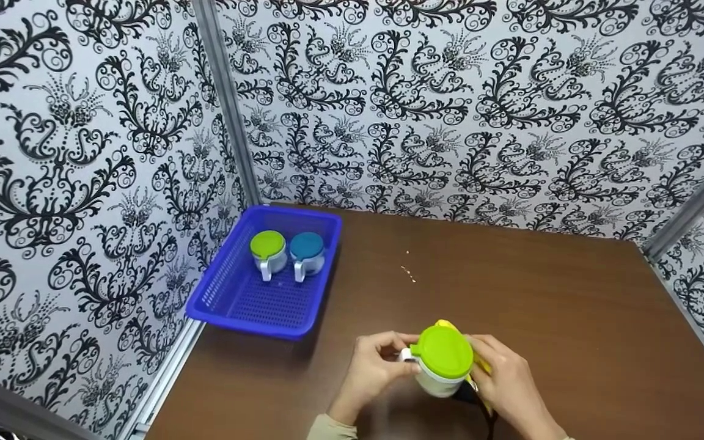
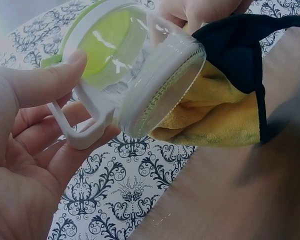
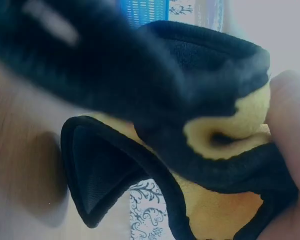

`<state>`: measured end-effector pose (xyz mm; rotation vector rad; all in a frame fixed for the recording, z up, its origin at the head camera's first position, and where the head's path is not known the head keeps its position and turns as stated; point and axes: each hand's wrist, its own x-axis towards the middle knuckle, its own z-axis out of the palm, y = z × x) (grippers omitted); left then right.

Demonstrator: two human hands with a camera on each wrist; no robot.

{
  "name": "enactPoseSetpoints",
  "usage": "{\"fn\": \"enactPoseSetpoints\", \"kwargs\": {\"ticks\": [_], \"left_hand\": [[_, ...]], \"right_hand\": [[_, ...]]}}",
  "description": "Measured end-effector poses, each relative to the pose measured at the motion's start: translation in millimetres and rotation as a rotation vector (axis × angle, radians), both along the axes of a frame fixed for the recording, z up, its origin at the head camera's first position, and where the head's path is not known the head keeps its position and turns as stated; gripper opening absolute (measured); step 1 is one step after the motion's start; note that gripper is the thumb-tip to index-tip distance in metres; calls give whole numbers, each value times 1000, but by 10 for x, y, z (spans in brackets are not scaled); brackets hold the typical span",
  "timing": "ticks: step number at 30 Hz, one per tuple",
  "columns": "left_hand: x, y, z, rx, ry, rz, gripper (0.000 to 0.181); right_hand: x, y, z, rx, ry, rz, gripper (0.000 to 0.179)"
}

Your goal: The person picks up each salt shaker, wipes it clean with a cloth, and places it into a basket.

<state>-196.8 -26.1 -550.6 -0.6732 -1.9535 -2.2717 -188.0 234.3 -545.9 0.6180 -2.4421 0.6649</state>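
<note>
A clear jar (image 1: 447, 353) with a lime-green lid and a white handle is held above the brown table. My left hand (image 1: 373, 366) pinches its handle between thumb and fingers; in the left wrist view the jar tilts, showing its ribbed glass base. A yellow cloth (image 2: 215, 117) with black edging lies against the jar's far side. Gripping that cloth is my right hand (image 1: 511, 376), close to the jar's right side. In the right wrist view, folds of the cloth (image 3: 217, 215) cover most of the scene and hide the jar.
A blue plastic basket (image 1: 245, 328) stands at the left of the brown table (image 1: 541, 305). Inside it are a green-lidded jar (image 1: 268, 245) and a blue-lidded jar (image 1: 307, 247), both with white handles. Small pale specks (image 1: 410, 276) lie mid-table. Patterned walls (image 1: 437, 122) enclose the back and sides.
</note>
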Motion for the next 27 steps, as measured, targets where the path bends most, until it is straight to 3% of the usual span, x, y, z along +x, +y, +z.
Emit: {"fn": "enactPoseSetpoints", "kwargs": {"ticks": [6, 12, 17, 23, 27], "left_hand": [[-4, -2, -10, -9, 11, -16, 23], [-27, -28, -31, -23, 56, -53, 22], [-22, -30, -30, -32, 91, -140, 22], [7, -25, -17, -28, 146, -273, 21], [5, -28, -8, -28, 133, -296, 20]], "right_hand": [[-14, 74, 77, -29, 11, -10, 49], [-33, 116, 271, -148, 81, 26, 59], [-30, 96, 410, -162, 97, 114, 65], [-23, 60, 381, -114, 68, 250, 61], [-25, 46, 308, -111, 45, 274, 60]]}}
